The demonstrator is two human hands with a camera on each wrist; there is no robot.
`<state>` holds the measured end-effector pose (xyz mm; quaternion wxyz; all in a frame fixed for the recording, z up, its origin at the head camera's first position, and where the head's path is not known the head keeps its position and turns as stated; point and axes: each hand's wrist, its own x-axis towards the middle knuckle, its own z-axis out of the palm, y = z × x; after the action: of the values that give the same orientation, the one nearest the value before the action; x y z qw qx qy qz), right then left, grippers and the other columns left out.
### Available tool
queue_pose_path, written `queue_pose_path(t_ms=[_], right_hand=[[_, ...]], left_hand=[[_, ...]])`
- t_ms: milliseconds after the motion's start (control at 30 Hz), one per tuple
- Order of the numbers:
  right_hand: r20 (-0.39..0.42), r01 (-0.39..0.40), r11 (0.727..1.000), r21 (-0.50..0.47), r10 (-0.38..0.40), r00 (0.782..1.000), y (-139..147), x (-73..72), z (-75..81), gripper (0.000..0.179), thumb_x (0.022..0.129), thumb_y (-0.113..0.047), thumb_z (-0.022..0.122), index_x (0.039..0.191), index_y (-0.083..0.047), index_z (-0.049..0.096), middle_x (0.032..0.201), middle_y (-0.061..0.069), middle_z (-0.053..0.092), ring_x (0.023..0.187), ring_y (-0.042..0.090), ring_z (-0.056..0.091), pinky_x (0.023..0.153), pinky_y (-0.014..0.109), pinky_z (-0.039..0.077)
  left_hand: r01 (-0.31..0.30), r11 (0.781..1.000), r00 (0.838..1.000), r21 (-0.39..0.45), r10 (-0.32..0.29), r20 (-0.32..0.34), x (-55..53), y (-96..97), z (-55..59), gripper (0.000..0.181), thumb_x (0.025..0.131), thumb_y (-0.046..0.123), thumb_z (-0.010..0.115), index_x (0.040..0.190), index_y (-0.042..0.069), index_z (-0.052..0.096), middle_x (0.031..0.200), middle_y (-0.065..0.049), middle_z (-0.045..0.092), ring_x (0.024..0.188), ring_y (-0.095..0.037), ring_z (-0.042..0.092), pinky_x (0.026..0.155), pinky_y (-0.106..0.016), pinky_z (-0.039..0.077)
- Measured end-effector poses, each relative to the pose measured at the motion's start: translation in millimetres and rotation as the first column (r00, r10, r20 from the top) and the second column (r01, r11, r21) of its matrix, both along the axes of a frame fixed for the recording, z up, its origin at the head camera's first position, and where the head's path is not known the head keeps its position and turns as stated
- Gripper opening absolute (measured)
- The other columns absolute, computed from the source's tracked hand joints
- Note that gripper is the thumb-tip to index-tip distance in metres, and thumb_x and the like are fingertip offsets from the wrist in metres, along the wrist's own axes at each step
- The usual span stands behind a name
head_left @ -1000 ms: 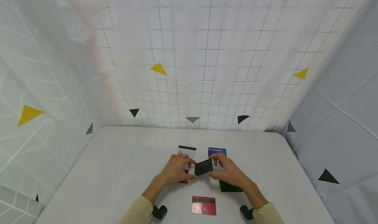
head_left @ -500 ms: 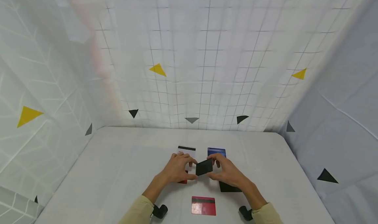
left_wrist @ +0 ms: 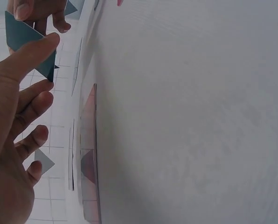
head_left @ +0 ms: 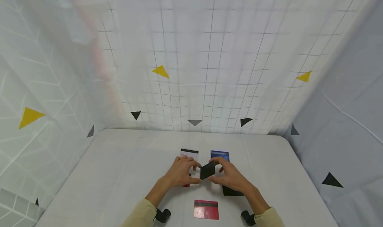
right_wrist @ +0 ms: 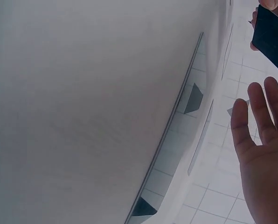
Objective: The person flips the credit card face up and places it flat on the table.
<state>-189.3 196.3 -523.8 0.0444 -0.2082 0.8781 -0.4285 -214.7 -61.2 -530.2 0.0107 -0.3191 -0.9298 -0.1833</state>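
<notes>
Both hands hold one black card up over the table, tilted, its left end lower than its right. My left hand pinches its left end between thumb and forefinger; in the left wrist view the thumb lies across the dark card while the other fingers are loosely bent. The card's right end is held by my right hand, thumb below and forefinger above. In the right wrist view, the card shows at the top right corner, and several fingers of that hand are spread away from it.
On the white table lie a striped white card, a blue card, a red card partly under the left hand, a dark card under the right, and a pinkish-red card nearest me. White sheeting surrounds the table.
The black card has turned a little and looks narrower and more slanted. It has shifted slightly rightward, the left hand's fingertips with it. The cards on the table stay put.
</notes>
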Motion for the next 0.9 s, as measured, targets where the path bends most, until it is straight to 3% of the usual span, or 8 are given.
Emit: queue_pose_path(t_ms=[367, 533, 900], right_hand=[[-0.003, -0.093, 0.990, -0.103, 0.093, 0.996, -2.8, -2.5, -2.9, 0.059, 0.084, -0.024, 0.083, 0.134, -0.017, 0.052, 0.128, -0.002, 0.061, 0.114, 0.021, 0.059, 0.092, 0.050, 0.052], [0.000, -0.118, 0.985, -0.124, 0.119, 0.993, -4.0, -2.2, -3.1, 0.057, 0.086, -0.028, 0.082, 0.133, -0.022, 0.051, 0.132, -0.002, 0.059, 0.119, 0.023, 0.059, 0.095, 0.050, 0.051], [0.041, -0.133, 0.971, -0.197, 0.143, 0.989, -6.3, -0.4, -1.8, 0.062, 0.086, -0.023, 0.081, 0.137, -0.015, 0.047, 0.134, 0.002, 0.058, 0.123, 0.029, 0.060, 0.096, 0.052, 0.051]], left_hand=[[0.013, 1.000, 1.000, 0.019, -0.013, -0.025, 1.9, 0.0, -1.6, 0.050, 0.077, 0.063, 0.077, 0.118, 0.035, 0.069, 0.095, 0.015, 0.063, 0.093, -0.007, 0.048, 0.087, -0.041, 0.036], [0.014, 0.999, 0.999, 0.030, -0.013, -0.029, 3.9, 1.1, -1.5, 0.052, 0.077, 0.063, 0.078, 0.120, 0.034, 0.069, 0.094, 0.016, 0.062, 0.092, -0.007, 0.047, 0.085, -0.040, 0.035], [0.016, 0.999, 1.000, 0.031, -0.015, -0.023, 5.2, 2.5, -2.5, 0.055, 0.077, 0.065, 0.077, 0.120, 0.032, 0.070, 0.095, 0.016, 0.063, 0.089, -0.005, 0.047, 0.083, -0.038, 0.034]])
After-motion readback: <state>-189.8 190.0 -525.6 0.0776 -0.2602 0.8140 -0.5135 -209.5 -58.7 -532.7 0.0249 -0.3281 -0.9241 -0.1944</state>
